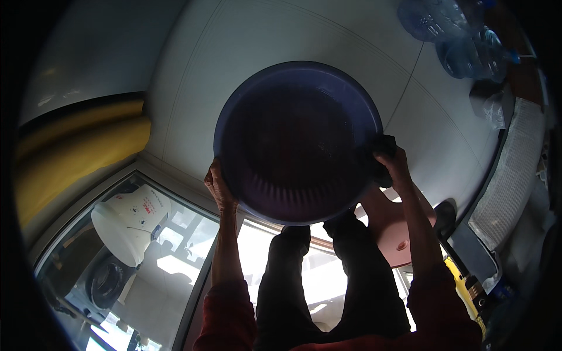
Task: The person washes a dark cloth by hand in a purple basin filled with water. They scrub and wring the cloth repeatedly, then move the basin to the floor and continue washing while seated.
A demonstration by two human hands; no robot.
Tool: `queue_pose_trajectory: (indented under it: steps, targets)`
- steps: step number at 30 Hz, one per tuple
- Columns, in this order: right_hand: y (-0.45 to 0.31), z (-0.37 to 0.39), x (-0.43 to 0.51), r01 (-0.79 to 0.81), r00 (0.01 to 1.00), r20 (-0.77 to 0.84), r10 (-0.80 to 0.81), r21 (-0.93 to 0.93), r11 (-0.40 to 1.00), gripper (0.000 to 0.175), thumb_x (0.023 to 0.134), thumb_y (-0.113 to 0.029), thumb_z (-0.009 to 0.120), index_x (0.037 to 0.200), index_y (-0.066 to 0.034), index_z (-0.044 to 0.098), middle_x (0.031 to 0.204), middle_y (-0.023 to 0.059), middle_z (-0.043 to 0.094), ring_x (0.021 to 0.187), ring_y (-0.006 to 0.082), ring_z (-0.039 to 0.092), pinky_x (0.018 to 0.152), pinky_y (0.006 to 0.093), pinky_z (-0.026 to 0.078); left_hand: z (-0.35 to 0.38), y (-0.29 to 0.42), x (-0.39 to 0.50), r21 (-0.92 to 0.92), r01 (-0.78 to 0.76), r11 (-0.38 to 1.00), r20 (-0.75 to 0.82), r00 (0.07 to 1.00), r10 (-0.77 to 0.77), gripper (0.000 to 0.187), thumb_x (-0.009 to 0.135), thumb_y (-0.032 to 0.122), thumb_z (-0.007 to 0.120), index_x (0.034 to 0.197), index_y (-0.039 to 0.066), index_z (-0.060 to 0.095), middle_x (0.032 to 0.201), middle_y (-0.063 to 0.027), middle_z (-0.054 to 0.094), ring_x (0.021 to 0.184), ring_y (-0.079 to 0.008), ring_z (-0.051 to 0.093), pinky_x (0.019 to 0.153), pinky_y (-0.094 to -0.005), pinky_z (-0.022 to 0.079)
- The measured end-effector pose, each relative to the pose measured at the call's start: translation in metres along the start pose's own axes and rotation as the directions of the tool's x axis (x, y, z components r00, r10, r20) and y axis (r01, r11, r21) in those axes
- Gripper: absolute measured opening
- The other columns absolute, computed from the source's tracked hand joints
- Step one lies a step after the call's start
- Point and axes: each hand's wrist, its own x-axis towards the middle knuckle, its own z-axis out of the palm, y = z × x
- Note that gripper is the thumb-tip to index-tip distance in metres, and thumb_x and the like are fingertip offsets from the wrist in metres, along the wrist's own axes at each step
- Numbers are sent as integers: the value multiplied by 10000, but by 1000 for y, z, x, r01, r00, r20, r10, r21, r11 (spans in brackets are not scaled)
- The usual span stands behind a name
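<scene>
A round purple-blue plastic basin (303,210) is held out in front of me, its mouth facing the camera. On its left rim my left hand (219,184) has a grip, fingers wrapped around the outer side. At the opposite rim my right hand (394,164) grips the basin together with a dark bunched cloth (386,177). The basin's inside is in deep shadow; a few glints show on its wall, and whether it holds water I cannot tell. Ribbing shows along its lower inner side. Under my right forearm stands a pink plastic stool (393,241), partly hidden.
Glass panes (175,263) at lower left show a white bucket (136,219) and a round-doored machine. Yellow fabric (88,158) lies at the left. Large clear plastic bottles (470,52) stand at upper right, near a grey textured pad (507,175). My dark-trousered legs (285,281) are below.
</scene>
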Motion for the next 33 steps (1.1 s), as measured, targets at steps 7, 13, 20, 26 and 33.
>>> queue_pose_trajectory:
  steps: [7, 13, 20, 26, 33]
  targets:
    - [29, 7, 40, -52, 998, 25, 52, -10, 999, 232, 759, -184, 663, 912, -17, 610, 761, -8, 578, 685, 86, 537, 626, 266, 438, 11, -41, 24, -60, 86, 994, 34, 996, -84, 412, 836, 416, 619, 612, 97, 483, 595, 34, 442, 621, -106, 396, 597, -318, 389]
    - [39, 13, 63, -60, 997, 45, 61, -24, 998, 260, 785, -173, 647, 964, 13, 617, 799, 24, 609, 722, 112, 575, 655, 273, 468, 15, -69, 39, -63, 78, 995, 58, 996, -75, 412, 829, 414, 634, 607, 98, 491, 605, 28, 459, 632, -117, 418, 605, -331, 400]
    - [47, 23, 76, -31, 993, 114, 35, -35, 999, 293, 797, -168, 644, 1014, 27, 609, 849, 37, 622, 754, 107, 595, 670, 265, 489, 14, -97, 57, -22, 92, 996, -3, 996, -92, 390, 832, 425, 622, 632, 100, 543, 617, 27, 486, 629, -118, 419, 606, -338, 403]
    - [53, 27, 71, -91, 994, 61, 90, 13, 996, 258, 803, -149, 640, 997, 19, 621, 850, 27, 623, 736, 102, 595, 654, 259, 487, -10, -107, 70, 103, 121, 987, 97, 987, -131, 464, 874, 508, 556, 704, 77, 584, 631, -6, 518, 642, -135, 462, 638, -324, 413]
    - [25, 20, 42, -82, 996, -27, 88, 184, 980, 189, 802, -99, 636, 967, -7, 626, 847, 15, 614, 745, 96, 590, 665, 258, 481, -74, -105, -1, 340, 60, 939, 164, 979, -122, 612, 932, 564, 395, 1215, 46, 554, 1043, -94, 650, 916, -186, 619, 631, -282, 421]
